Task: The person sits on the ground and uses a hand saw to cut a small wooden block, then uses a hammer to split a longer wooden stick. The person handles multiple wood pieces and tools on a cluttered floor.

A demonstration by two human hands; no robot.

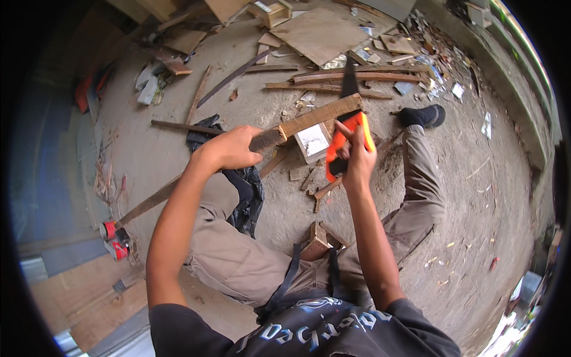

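My left hand (232, 147) is closed around a long wooden plank (321, 115), which slants from the lower left up to the right. In my right hand (358, 156) is a handsaw (348, 80) with an orange and black handle. Its dark blade points away from me and crosses near the plank's right end; I cannot tell whether the teeth touch the wood. Under the plank stands a small box-like block (313, 143) with a white top. A black plastic bag (252, 199) lies beside my left leg, below the plank.
Several wooden strips (363, 77) lie on the concrete floor ahead, with a flat board (321, 34) beyond them. Scraps and litter line the low concrete ledge (493, 89) at right. Red cans (113, 239) stand near the plank's lower left end. A small wooden piece (315, 243) sits between my legs.
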